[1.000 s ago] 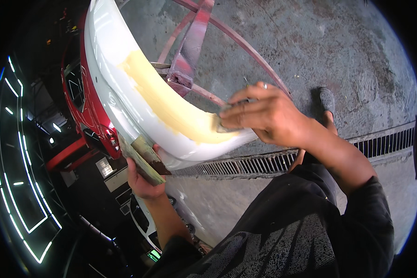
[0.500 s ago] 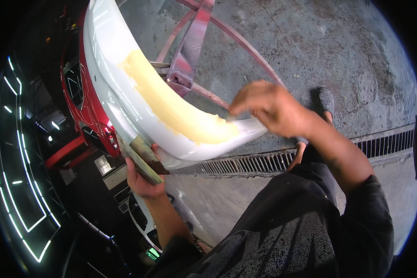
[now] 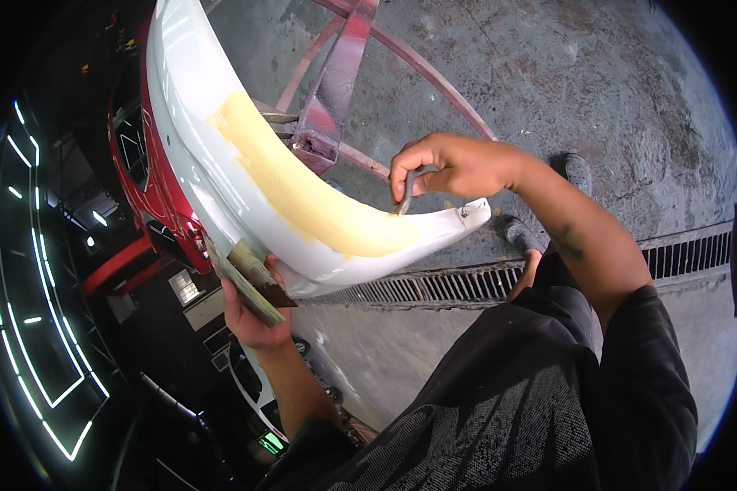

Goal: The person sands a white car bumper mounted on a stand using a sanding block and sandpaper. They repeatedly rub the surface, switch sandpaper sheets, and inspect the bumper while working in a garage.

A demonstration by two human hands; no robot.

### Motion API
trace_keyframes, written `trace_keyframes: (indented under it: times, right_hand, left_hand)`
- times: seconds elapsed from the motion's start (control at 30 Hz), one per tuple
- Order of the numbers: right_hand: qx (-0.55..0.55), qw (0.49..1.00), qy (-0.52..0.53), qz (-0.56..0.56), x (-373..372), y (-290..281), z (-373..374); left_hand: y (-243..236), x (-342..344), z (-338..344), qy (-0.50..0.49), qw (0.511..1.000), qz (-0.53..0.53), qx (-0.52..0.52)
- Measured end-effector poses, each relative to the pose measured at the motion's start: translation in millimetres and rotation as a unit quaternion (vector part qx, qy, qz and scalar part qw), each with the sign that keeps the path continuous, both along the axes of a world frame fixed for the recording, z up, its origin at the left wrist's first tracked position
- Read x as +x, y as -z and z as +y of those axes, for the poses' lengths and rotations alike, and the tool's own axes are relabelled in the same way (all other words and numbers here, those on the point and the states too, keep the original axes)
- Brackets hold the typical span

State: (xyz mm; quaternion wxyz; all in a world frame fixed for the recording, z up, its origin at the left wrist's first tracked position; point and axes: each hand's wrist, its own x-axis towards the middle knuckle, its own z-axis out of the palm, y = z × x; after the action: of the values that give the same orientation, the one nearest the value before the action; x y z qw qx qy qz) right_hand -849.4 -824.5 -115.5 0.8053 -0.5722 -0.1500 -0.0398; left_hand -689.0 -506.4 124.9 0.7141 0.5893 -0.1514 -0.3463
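A white curved car bumper (image 3: 188,57) carries a long band of pale yellow filler (image 3: 287,188) along its inner side. My right hand (image 3: 454,166) is closed on a thin grey spreader (image 3: 410,193), whose lower edge touches or hovers at the filler's upper border near the bumper's narrow right end; I cannot tell which. Lower left, my left hand (image 3: 255,319) grips a pair of flat greenish-brown boards (image 3: 252,286) beside the bumper's outer edge.
A pinkish metal stand (image 3: 325,98) is behind the bumper, on grey concrete (image 3: 565,82). A red car (image 3: 155,204) stands at left, with a white car (image 3: 258,389) lower down. A drain grate (image 3: 680,250) crosses beside my feet (image 3: 522,237).
My right hand first lifted away from the filler, then turned and rose, so the spreader now stands more upright and the bumper's right tip shows. My left hand is nearly unchanged.
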Motion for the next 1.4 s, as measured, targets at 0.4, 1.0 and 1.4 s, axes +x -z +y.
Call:
trace_keyframes:
  times: [0.4, 1.0, 1.4]
  right_hand:
    - [-0.167, 0.928, 0.318, -0.097, -15.3, -74.4, 16.4]
    - [-0.204, 0.840, 0.478, -0.159, -35.0, -70.1, 50.0]
    - [-0.260, 0.868, 0.397, -0.143, -50.9, -40.0, 79.5]
  left_hand:
    - [-7.0, -9.8, -11.9, 0.030, 0.999, -0.024, 0.031]
    - [-12.5, -5.9, 2.0, 0.062, 0.998, -0.003, 0.024]
    - [-6.1, -1.5, 4.1, 0.029, 0.998, 0.035, -0.042]
